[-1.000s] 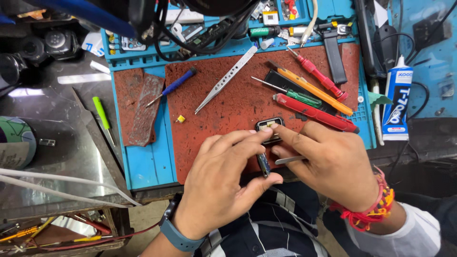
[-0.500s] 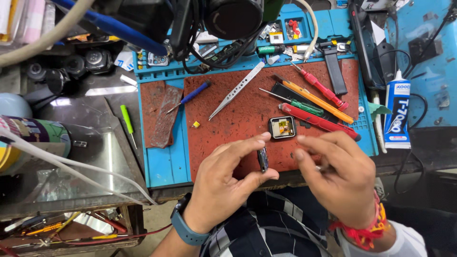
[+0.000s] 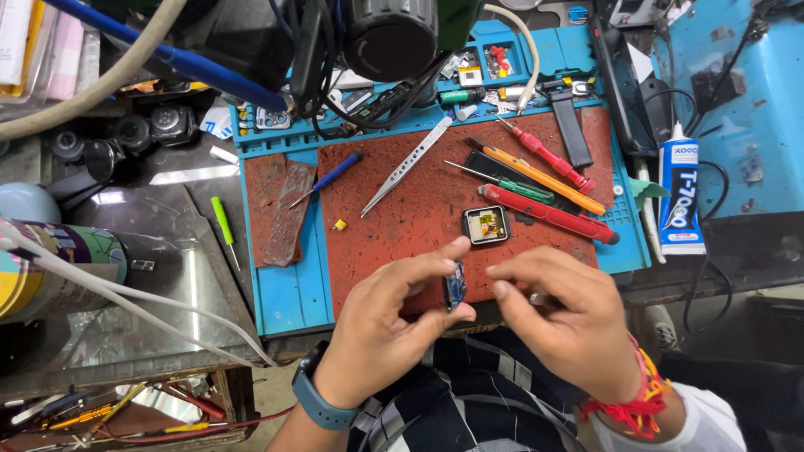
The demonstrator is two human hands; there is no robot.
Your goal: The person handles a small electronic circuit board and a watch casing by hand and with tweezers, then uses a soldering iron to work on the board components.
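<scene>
Disassembly judged partway: small blue-edged flat part [image 3: 455, 285] is pinched edgewise by left hand [image 3: 381, 335]; right hand [image 3: 569, 318], fingers curled, grip contents cannot be told; opened square watch body [image 3: 486, 224] left on red mat [image 3: 402, 218].

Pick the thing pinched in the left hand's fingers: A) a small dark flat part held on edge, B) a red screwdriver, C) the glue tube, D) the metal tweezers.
A: the left hand pinches a small dark flat part on edge between thumb and fingertips, above the red mat.
</scene>
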